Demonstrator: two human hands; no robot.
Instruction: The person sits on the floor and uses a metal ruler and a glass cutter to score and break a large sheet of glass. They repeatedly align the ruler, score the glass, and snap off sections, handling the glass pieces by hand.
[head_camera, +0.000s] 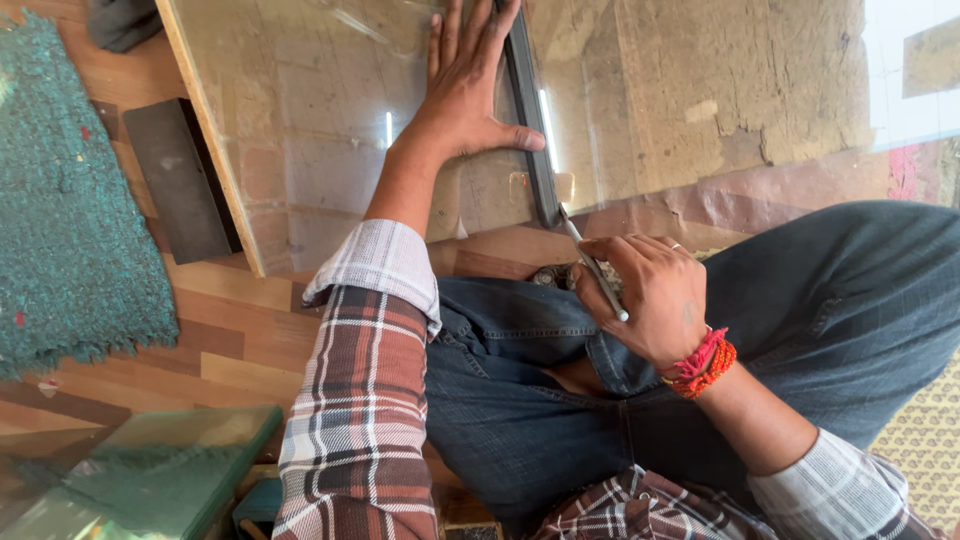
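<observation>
A large glass sheet (330, 130) lies flat on the wooden floor and mirrors a brick wall. My left hand (465, 85) presses flat on it, fingers spread, with the thumb against a dark straightedge (530, 110) that runs along the sheet. My right hand (650, 295) grips a thin metal glass-cutting tool (595, 268), whose tip touches the glass at the near end of the straightedge. Red and pink threads circle my right wrist. I sit with my jeans-clad legs (800, 320) beside the sheet.
A teal woven mat (70, 200) lies at the left. A dark flat block (180, 180) rests beside the wooden edge (215, 150) under the glass. A stack of green-tinted glass pieces (150, 470) sits at the lower left. A patterned mat (925, 440) shows at the lower right.
</observation>
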